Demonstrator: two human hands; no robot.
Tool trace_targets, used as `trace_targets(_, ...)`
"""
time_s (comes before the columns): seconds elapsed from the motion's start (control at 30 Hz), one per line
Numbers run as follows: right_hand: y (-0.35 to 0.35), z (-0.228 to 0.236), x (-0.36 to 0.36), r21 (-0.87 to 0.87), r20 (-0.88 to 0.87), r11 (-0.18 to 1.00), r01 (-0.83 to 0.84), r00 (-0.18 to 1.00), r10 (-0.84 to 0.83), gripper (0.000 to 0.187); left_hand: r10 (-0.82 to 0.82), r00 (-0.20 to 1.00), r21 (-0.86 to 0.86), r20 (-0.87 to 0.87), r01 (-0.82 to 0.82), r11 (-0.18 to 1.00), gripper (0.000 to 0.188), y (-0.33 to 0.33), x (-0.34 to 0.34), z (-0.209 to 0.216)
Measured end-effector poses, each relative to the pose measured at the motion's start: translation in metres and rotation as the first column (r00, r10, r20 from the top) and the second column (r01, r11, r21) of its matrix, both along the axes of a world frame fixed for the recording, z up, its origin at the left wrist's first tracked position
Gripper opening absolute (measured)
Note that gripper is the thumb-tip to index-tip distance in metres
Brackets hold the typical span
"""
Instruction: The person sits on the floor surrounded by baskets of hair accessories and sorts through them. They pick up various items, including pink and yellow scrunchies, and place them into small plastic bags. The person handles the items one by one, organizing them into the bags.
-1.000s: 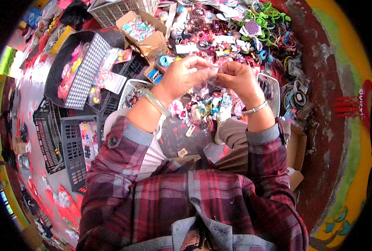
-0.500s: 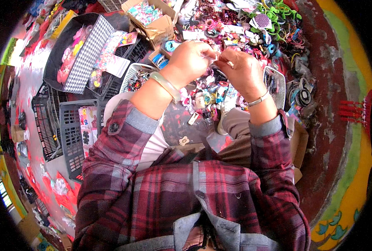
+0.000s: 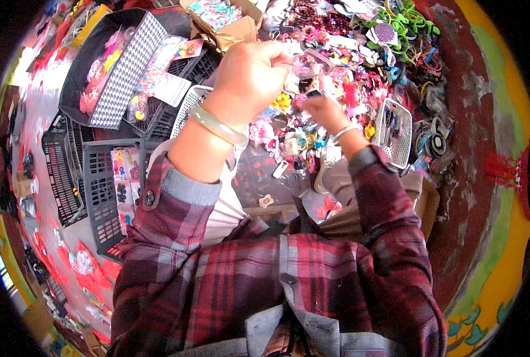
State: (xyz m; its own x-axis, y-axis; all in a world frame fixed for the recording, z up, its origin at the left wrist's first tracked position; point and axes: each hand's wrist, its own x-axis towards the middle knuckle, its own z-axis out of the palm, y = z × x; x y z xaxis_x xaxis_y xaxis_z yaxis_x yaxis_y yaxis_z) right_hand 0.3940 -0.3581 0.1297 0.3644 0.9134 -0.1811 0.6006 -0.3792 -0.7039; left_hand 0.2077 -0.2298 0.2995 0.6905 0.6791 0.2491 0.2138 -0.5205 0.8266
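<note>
My left hand is raised over the pile, its thumb and fingers pressed together. Something clear seems to be at its fingertips, too faint to name. Lower and to the right, my right hand reaches down to the heap of small hair accessories. Its fingers are bent close together, and what they pinch, if anything, is hidden among the pieces. Close to them sit a yellow flower-like piece and a pale pink ruffled piece.
White perforated baskets flank the heap. Green hair bands lie at the far right. A cardboard box stands at the back. To the left are a houndstooth-sided bin and a grey crate with carded pieces. My legs border the near side.
My hands have parted. The right has dropped down and nearer to me, into the heap; the left has stayed up and moved slightly left.
</note>
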Motion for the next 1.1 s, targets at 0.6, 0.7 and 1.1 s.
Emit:
trace_targets(0.6, 0.040, -0.155, -0.105, -0.559, 0.404, 0.676, -0.479, 0.555, 0.727, 0.029, -0.011, 1.000, -0.141, 0.009, 0.012, 0.990, 0.008, 0.013, -0.014, 0.006)
trace_targets(0.7, 0.045, -0.131, -0.093, -0.448, 0.405, 0.791, -0.417, 0.694, 0.595, 0.026, 0.015, 0.999, -0.118, -0.043, -0.020, 0.993, 0.008, 0.013, -0.012, 0.009)
trace_targets(1.1, -0.019, 0.115, 0.013, 0.012, -0.963, 0.986, 0.168, 0.267, -0.034, 0.013, 0.175, 0.983, -0.322, 0.048, -0.151, 0.935, 0.011, 0.042, -0.006, 0.007)
